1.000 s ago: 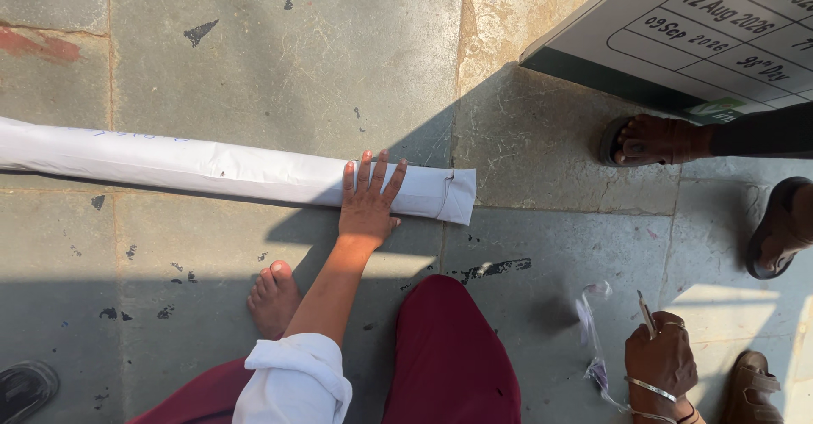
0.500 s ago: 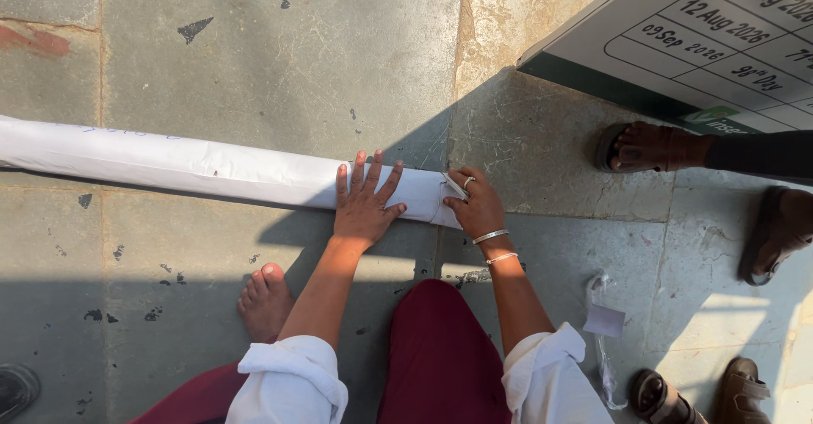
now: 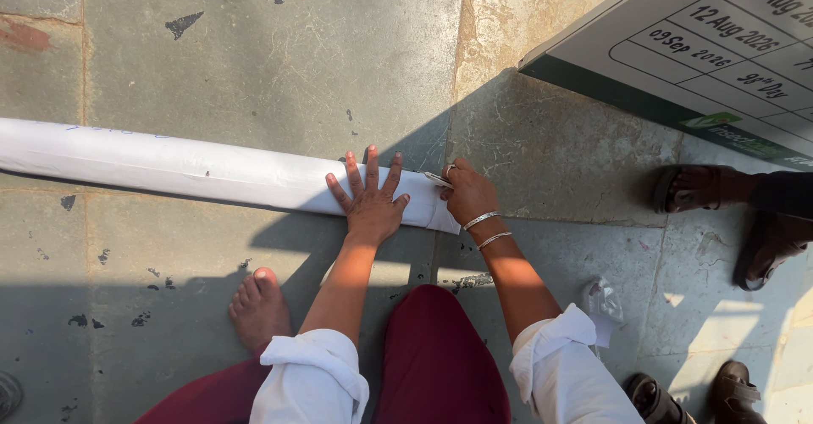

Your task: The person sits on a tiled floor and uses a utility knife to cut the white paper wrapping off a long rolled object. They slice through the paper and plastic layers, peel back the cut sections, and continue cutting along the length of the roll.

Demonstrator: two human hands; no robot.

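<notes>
Nearest, a bare foot [image 3: 258, 305] rested on the stone floor [image 3: 254, 51]. The left hand [image 3: 370, 199] lay flat on the white roll [image 3: 212, 170], fingers spread wide. The right hand [image 3: 467, 195] pinched the roll's end. Beyond, a printed board [image 3: 703, 51] leaned; sandalled feet [image 3: 694, 188] stood beside it.

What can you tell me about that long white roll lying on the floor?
The long white roll looks like paper or thin sheet, rolled into a tube and lying flat on the stone floor, running from the left edge toward the middle. Faint blue marks show near its far left end. The left hand presses flat on it with fingers spread, while the right hand grips its right end.
</notes>
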